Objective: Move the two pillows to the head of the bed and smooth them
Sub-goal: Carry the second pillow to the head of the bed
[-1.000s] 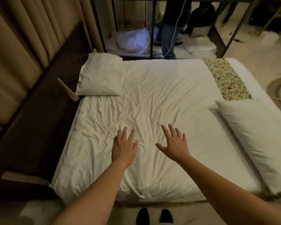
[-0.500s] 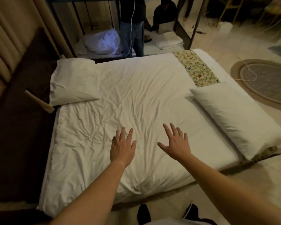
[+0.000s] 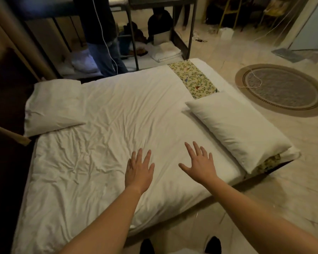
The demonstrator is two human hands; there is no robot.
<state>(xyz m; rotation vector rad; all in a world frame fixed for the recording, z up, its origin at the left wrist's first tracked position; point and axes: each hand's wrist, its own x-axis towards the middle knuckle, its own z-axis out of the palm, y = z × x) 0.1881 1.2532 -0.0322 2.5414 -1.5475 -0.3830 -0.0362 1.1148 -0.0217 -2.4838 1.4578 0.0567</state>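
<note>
Head-cam view down onto a bed (image 3: 108, 114) w/ a white, heavily creased duvet.

Change: vs. a second ago the view has swung right. The foot pillow (image 3: 237, 129), then cut off at the frame's edge, now shows whole at 3 o'clock, near the right hand (image 3: 200, 165). Neither pillow has shifted on the bed, & both hands keep the same pose. My reading: the foot pillow has yet to be moved, & the person is turning toward it, prob. as the next pick-up.

Hands: the left hand (image 3: 139, 169) is at 6 o'clock & the right at 5 o'clock. Both are palm-down over the duvet, fingers straight & spread apart, holding nothing. Can't tell if they touch the cloth.

Pillows: the head pillow (image 3: 52, 107) is at 10 o'clock, beside the dark headboard (image 3: 4, 162), so approx. where it belongs. It looks slack & flattish, w/ a wrinkled cover & a pointed near corner, so it prob. needs smoothing. The foot pillow is a plump, long rectangle w/ a smoother cover. It lies diagonally at the opposite end, partly over a floral-print runner (image 3: 193, 79) at 1 o'clock, its near end reaching the bed's corner.

Also: a round woven rug (image 3: 281, 88) lies at 2 o'clock on the pale floor.
</note>
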